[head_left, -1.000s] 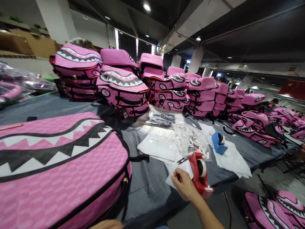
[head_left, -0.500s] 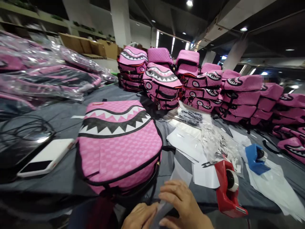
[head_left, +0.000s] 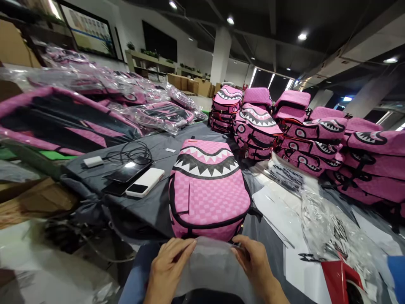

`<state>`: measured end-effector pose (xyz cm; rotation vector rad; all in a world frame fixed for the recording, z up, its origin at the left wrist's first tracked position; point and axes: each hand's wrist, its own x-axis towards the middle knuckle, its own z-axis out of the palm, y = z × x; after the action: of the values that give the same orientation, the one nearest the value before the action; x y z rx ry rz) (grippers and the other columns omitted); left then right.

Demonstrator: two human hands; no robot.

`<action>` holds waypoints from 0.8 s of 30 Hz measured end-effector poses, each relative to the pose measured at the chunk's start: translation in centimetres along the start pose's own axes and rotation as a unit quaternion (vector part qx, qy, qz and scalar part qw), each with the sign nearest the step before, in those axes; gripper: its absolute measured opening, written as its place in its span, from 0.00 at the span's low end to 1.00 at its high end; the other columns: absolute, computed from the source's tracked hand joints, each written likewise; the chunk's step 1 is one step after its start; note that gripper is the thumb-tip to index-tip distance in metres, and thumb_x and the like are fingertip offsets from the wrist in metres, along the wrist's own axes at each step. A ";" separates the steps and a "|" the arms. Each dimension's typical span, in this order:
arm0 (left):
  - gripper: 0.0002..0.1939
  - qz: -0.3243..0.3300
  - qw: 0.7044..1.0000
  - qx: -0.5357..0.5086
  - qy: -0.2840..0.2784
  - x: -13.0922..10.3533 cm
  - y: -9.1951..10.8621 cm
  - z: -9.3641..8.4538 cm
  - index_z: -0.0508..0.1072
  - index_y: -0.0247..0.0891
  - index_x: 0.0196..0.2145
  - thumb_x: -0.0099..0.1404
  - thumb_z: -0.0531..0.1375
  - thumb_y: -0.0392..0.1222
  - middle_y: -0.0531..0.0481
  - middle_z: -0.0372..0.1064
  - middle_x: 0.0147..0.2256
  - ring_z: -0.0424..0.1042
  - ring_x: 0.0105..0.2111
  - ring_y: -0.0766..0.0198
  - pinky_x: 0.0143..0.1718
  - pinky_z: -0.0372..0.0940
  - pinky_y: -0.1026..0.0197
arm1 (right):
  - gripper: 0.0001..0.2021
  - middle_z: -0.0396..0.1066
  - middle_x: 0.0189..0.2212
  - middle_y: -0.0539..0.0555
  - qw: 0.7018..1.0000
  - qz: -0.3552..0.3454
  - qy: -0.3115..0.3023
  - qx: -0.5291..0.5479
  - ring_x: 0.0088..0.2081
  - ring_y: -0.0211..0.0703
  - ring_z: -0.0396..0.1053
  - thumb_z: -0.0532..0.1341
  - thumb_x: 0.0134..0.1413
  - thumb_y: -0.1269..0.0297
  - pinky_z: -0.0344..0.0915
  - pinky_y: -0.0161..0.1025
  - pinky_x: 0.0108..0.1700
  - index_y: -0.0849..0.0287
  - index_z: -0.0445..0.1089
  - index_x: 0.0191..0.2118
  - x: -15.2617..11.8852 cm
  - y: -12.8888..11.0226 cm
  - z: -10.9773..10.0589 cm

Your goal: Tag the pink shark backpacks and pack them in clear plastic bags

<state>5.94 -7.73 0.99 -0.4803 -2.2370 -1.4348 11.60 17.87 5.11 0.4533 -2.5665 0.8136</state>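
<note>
A pink checkered backpack [head_left: 211, 198] with a black and white shark-tooth band lies on the dark cloth-covered table, straight ahead. Just in front of its near edge, a translucent plastic bag [head_left: 211, 266] is stretched between my hands. My left hand [head_left: 171, 266] pinches the bag's left edge between thumb and fingers. The right edge is pinched by my right hand [head_left: 255, 264]. The lower part of the bag hangs over my lap.
A white power bank [head_left: 145, 182], dark phone [head_left: 131, 169] and cables lie left of the backpack. Plastic-wrapped bags [head_left: 72, 122] fill the far left. Stacked pink backpacks [head_left: 316, 139] stand behind right. Papers [head_left: 275, 215], pliers [head_left: 310, 257] and a red tape dispenser [head_left: 340, 278] are at right.
The view has turned left. My hands have moved apart, spreading the plastic bag that was bunched between them. The backpack still lies on the table.
</note>
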 end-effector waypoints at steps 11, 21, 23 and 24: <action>0.11 0.195 0.954 0.212 0.081 1.7 0.5 -2.5 0.75 0.40 0.43 0.75 0.55 0.45 0.51 0.76 0.34 0.72 0.32 0.62 0.40 0.61 0.56 | 0.18 0.64 0.21 0.49 0.982 -0.088 -0.123 -0.115 0.21 0.36 0.53 0.52 0.66 0.68 0.50 0.35 0.26 0.48 0.79 0.48 2.8 -0.1 -0.4; 0.10 0.234 0.970 0.036 -0.047 0.7 5.2 4.3 0.70 0.41 0.37 0.75 0.51 0.42 0.51 0.72 0.31 0.74 0.32 0.64 0.35 0.70 0.63 | 0.17 0.70 0.24 0.50 0.983 -0.096 -0.124 -0.100 0.22 0.38 0.60 0.51 0.69 0.67 0.49 0.37 0.27 0.52 0.77 0.49 2.8 -0.5 -0.5; 0.11 0.228 0.973 0.022 -0.038 1.2 4.9 4.7 0.69 0.42 0.36 0.76 0.51 0.43 0.53 0.71 0.29 0.73 0.29 0.65 0.33 0.69 0.64 | 0.14 0.71 0.25 0.49 0.990 -0.043 -0.121 -0.052 0.23 0.38 0.61 0.55 0.68 0.65 0.51 0.36 0.29 0.51 0.74 0.53 2.1 -0.2 -0.9; 0.11 0.230 0.972 0.014 -0.043 1.3 4.7 4.6 0.69 0.42 0.36 0.76 0.51 0.43 0.54 0.72 0.29 0.73 0.29 0.66 0.34 0.69 0.65 | 0.14 0.70 0.25 0.48 0.993 -0.001 -0.114 -0.018 0.23 0.37 0.61 0.58 0.66 0.62 0.52 0.36 0.30 0.51 0.73 0.54 1.5 0.2 -1.3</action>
<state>6.44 -1.55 3.52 -0.9918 -2.0256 -1.1540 10.55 18.52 6.70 0.5661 -2.7849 0.7512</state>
